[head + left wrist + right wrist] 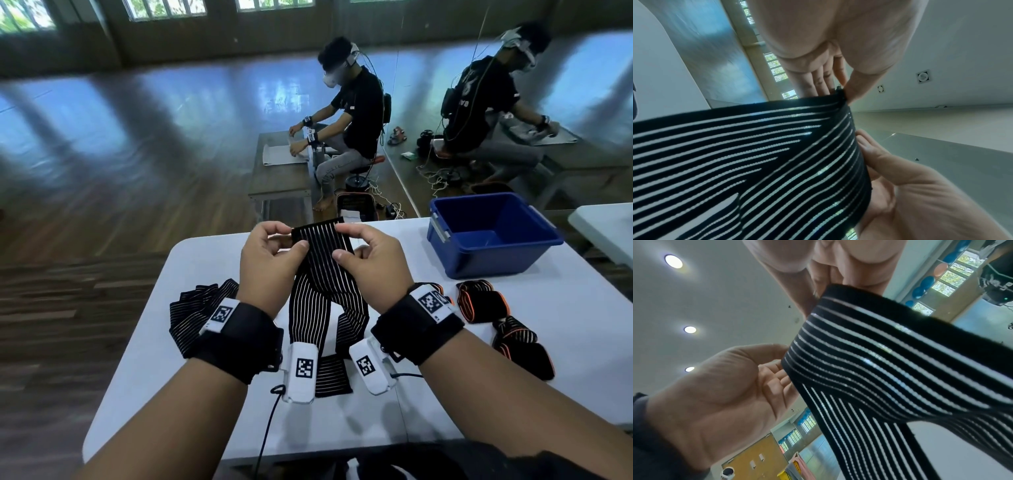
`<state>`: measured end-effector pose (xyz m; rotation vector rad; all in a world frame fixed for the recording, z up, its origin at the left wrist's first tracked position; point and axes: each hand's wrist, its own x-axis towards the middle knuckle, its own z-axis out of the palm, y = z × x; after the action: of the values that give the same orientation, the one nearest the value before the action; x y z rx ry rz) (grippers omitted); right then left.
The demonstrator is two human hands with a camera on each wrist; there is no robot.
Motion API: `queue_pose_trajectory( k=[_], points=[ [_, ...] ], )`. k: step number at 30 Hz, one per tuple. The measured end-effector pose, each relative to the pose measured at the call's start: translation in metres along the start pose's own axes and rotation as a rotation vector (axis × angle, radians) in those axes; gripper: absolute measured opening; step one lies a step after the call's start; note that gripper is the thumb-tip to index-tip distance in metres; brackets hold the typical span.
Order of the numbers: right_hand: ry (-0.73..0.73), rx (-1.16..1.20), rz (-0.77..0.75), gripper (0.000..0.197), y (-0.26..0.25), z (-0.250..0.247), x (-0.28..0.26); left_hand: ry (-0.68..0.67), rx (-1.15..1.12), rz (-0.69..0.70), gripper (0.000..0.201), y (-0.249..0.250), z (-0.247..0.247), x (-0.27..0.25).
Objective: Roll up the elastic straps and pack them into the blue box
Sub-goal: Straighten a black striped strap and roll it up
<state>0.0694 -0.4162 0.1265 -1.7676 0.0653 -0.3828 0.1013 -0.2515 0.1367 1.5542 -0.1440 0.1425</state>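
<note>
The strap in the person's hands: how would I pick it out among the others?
On the white table, left of the blue box, the left hand and right hand pinch one black strap by its top edge. It has white stripes, hangs unrolled to the tabletop, and alone is lifted; the orange-striped straps lie bundled.

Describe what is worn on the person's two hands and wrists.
The left hand and right hand are bare. Each wrist carries a wide black strap holding white camera modules printed with black square code markers. A thin black cable trails from the left module.
</note>
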Motion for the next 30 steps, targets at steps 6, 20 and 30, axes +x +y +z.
queue_pose_trajectory(
  k=[6, 20, 30],
  points=[
    [0.032, -0.035, -0.098, 0.029, -0.010, 0.001, 0.005, 0.019, 0.113, 0.143, 0.025, 0.015, 0.006, 0.008],
    [0.000, -0.019, -0.277, 0.035, -0.095, -0.029, 0.058, -0.031, 0.086, 0.355, 0.027, 0.102, 0.031, 0.062],
    [-0.016, 0.039, -0.197, 0.039, -0.069, -0.031, 0.052, 0.080, -0.020, 0.342, 0.030, 0.101, 0.036, 0.073]
  ],
)
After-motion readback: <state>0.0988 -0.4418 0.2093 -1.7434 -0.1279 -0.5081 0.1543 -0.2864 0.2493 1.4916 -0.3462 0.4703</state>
